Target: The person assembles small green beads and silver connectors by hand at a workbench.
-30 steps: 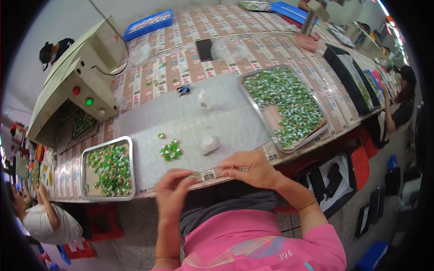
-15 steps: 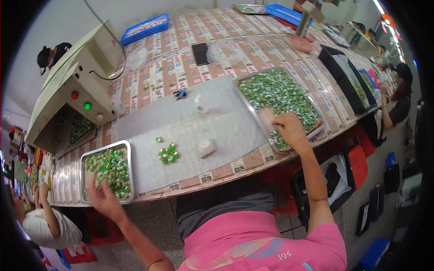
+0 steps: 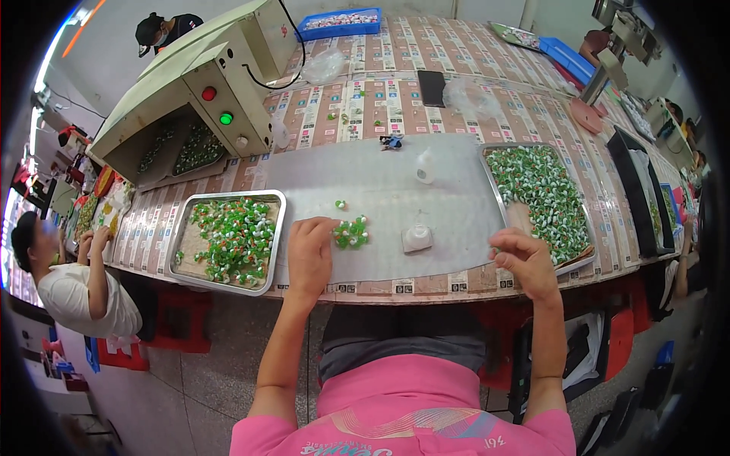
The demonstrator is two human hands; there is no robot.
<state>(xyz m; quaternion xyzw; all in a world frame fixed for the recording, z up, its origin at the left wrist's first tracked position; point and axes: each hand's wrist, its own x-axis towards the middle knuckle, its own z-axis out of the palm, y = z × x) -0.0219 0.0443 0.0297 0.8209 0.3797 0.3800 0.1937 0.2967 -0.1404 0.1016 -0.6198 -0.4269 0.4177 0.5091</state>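
Note:
My left hand point(image 3: 310, 254) is beside a small cluster of green, white and orange pieces point(image 3: 351, 234) on the pale sheet point(image 3: 456, 205). Its fingers are drawn together, the tips at the cluster's left edge; anything between them is hidden. My right hand point(image 3: 528, 262) is raised at the near left corner of the right metal tray point(image 3: 503, 209), pinching a small green piece point(image 3: 495, 251). That tray holds many green and white pieces point(image 3: 544, 186). Left of my left hand, another metal tray point(image 3: 283, 220) holds loose green, white and orange pieces point(image 3: 237, 235).
A small white pot point(image 3: 417, 238) and a white bottle point(image 3: 424, 167) stand on the sheet. A single piece point(image 3: 341, 204) lies beyond the cluster. At the left is a beige machine point(image 3: 194, 87); a black bin point(image 3: 639, 194) is at the right. A co-worker point(image 3: 87, 296) sits left.
My left hand has moved from the left tray to the cluster. My right hand has come out of the right tray with a small green piece. The view has turned left.

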